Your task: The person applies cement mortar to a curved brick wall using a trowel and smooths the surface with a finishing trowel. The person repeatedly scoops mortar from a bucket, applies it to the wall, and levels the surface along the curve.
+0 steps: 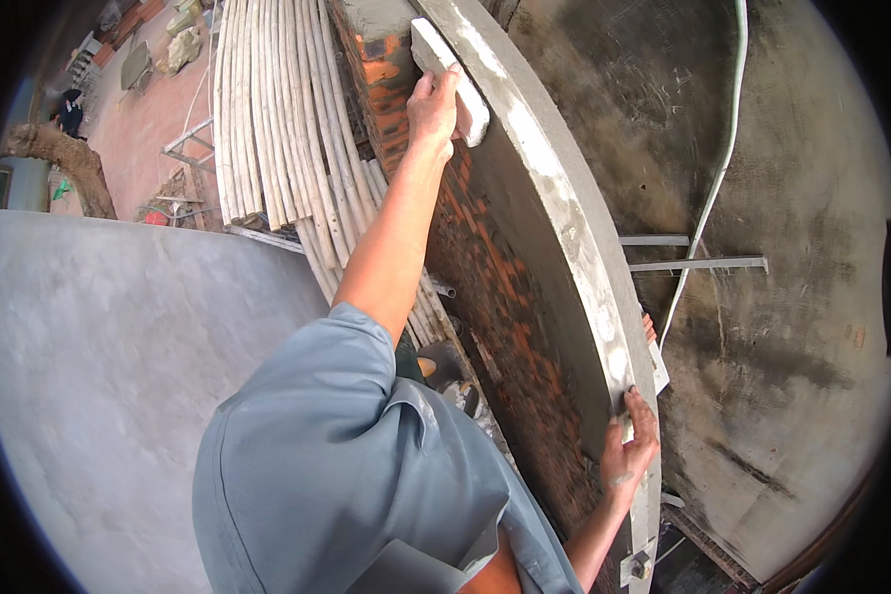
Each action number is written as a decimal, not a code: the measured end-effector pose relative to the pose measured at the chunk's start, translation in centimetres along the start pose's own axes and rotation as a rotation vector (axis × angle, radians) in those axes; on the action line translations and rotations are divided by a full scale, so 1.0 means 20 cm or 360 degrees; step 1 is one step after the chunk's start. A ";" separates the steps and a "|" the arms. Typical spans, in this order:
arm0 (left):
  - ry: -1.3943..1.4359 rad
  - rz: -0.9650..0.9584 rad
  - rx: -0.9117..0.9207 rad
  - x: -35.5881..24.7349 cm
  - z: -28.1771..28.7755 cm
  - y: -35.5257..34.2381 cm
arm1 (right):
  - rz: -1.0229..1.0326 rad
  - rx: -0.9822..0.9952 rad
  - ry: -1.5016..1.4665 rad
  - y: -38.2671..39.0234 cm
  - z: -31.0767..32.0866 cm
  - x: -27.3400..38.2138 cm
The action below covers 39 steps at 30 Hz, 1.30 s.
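My left hand [434,114] grips a short white slab [470,104] held against the upper inner edge of a long, plastered ledge [589,277] with a whitish edge strip. My right hand [626,450] is near the lower end of that edge, fingers curled over it, with a small pale piece partly showing under them. Below the ledge is a face of exposed orange brick [495,317], partly coated in grey render.
Long pale poles [267,109] form a platform at left, above a paved yard [148,119] with rubble and a distant person [67,114]. A smooth grey surface [119,376] lies lower left. Metal bars [703,264] and a white hose [713,188] cross the stained right-hand surface.
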<state>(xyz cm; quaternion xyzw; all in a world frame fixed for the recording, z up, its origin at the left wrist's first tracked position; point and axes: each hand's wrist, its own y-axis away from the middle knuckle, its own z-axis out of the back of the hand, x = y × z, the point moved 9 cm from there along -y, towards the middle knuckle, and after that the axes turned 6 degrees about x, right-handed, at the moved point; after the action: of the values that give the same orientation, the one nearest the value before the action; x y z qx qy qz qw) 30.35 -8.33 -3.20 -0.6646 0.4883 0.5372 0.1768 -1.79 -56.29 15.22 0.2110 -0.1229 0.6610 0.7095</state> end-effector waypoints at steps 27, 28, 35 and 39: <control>-0.0049 -0.0605 0.0535 0.09 -0.21 0.74 | 0.0132 -0.0008 0.0044 0.01 -0.01 0.02; 0.0140 -0.0734 0.0569 0.00 -0.22 0.63 | 0.0119 -0.0005 0.0045 0.01 -0.01 0.01; -0.0063 -0.0630 0.0455 -0.20 0.11 0.03 | 0.0120 -0.0025 0.0035 0.02 0.00 0.01; -0.0170 -0.0464 0.0636 -0.06 0.07 -0.03 | 0.0101 -0.0010 0.0042 0.01 -0.01 0.00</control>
<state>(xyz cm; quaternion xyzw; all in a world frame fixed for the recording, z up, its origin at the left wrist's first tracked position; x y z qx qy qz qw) 30.07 -6.44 -2.74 -0.6504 0.4738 0.4332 0.4060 -2.03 -56.25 15.14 0.1959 -0.1222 0.6856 0.6904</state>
